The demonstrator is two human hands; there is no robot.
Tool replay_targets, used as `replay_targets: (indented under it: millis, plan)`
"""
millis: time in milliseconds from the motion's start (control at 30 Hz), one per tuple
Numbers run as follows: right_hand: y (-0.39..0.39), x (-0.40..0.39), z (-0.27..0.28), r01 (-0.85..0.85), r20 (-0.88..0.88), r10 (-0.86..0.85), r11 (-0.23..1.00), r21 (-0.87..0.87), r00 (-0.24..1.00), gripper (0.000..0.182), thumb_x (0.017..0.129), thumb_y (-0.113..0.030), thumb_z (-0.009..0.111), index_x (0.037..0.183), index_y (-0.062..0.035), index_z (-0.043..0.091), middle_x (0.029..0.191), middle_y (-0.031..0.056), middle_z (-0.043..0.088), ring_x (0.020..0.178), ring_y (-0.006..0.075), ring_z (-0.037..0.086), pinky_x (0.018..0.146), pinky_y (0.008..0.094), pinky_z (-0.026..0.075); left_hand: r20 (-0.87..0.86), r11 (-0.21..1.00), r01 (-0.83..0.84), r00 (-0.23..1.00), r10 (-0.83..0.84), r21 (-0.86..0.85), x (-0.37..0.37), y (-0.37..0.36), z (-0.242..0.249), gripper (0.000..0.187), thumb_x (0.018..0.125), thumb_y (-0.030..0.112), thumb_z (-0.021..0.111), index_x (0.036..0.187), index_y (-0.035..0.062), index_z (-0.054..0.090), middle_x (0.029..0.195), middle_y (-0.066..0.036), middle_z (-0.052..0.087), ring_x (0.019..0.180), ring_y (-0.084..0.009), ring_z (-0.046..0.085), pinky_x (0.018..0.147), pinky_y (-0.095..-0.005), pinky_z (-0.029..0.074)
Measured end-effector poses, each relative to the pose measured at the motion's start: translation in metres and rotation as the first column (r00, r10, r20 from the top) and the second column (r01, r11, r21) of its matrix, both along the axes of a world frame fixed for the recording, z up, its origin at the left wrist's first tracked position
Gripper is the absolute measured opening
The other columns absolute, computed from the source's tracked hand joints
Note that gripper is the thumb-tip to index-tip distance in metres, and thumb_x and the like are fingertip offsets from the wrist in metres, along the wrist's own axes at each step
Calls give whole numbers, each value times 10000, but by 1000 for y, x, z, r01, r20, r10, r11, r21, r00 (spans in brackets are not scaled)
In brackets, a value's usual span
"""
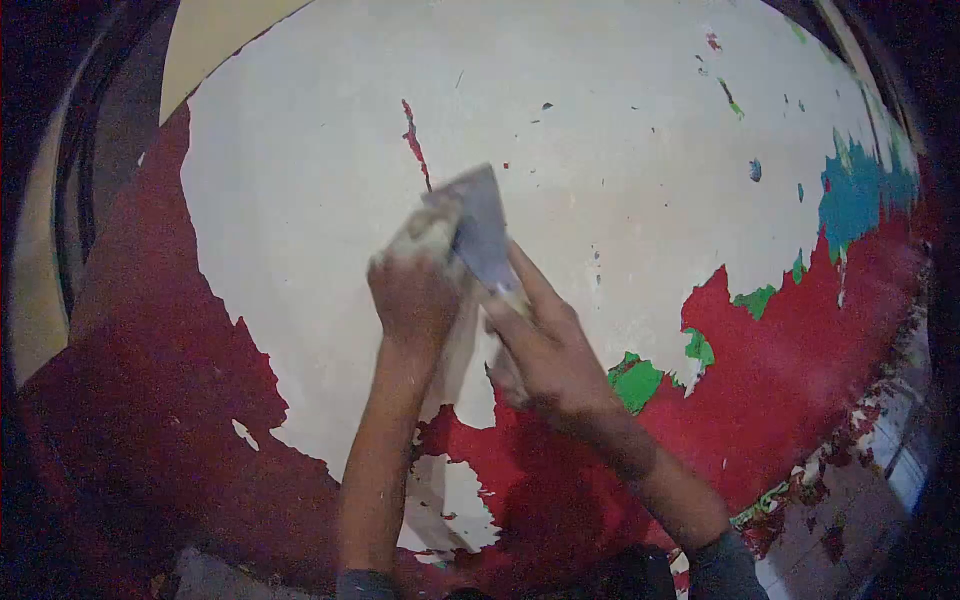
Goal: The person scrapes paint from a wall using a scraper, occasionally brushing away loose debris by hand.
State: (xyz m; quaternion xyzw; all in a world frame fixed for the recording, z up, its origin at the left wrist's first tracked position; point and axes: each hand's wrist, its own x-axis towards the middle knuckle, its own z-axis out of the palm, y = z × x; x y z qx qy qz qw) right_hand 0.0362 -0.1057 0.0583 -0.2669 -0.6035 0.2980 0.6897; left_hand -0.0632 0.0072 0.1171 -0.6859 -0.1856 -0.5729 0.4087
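Observation:
A wide-bladed paint scraper is tilted up in front of the wall, its grey metal blade slightly blurred. My right hand is closed around the handle at the lower end. Against the blade's left edge, my left hand is curled, its fingers whitish with dust and smeared by motion. Behind both hands, the wall shows a broad off-white area with red paint around its lower edges. A thin red streak runs just above the blade.
Green patches and a blue-green patch show at the ragged paint edge on the right. Paint flakes lie along the wall's foot at lower right. A pale yellowish surface borders the upper left.

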Motion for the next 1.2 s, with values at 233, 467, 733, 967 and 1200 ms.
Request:
replay_targets:
  millis: [233, 467, 733, 967, 1200]
  plan:
    - [10, 49, -63, 206, -49, -205, 978, 21, 977, 579, 892, -183, 484, 1400, -109, 215, 790, 56, 527, 481, 92, 472, 388, 227, 389, -196, 998, 63, 979, -58, 21, 36, -1, -34, 290, 704, 133, 589, 983, 66, 629, 986, -102, 624, 856, -229, 623, 686, -351, 512]
    - [8, 50, -31, 206, -91, -203, 978, 18, 975, 552, 903, -147, 450, 1400, -101, 215, 769, 51, 509, 457, 88, 482, 380, 230, 412, -135, 981, 195, 971, -195, -15, 56, 3, -10, 300, 690, 72, 594, 987, 49, 632, 1020, -96, 620, 945, -257, 602, 782, -343, 498]
    - [0, 46, -24, 190, -140, -190, 982, -15, 972, 551, 906, -150, 445, 1405, -151, 210, 787, 41, 475, 445, 79, 415, 330, 190, 298, -112, 979, 196, 973, -201, -52, 60, -4, -3, 313, 696, 84, 609, 1007, 51, 628, 1073, -97, 608, 997, -246, 586, 809, -362, 489]
    - [-7, 48, -9, 147, -152, -150, 989, -27, 977, 538, 907, -156, 438, 1399, -137, 222, 770, 39, 468, 456, 69, 416, 338, 196, 314, -106, 964, 233, 963, -247, -130, 65, -4, -1, 314, 707, 96, 601, 1016, 48, 625, 1111, -88, 587, 1032, -240, 569, 843, -356, 468]
    - [15, 58, 2, 383, -280, -341, 917, 111, 897, 561, 898, -191, 465, 1398, -131, 218, 772, 47, 465, 466, 67, 415, 385, 198, 353, 19, 986, 65, 997, -68, 152, 48, 23, 14, 537, 733, 225, 577, 1233, 54, 480, 1306, -123, 416, 1251, -269, 354, 994, -525, 246]
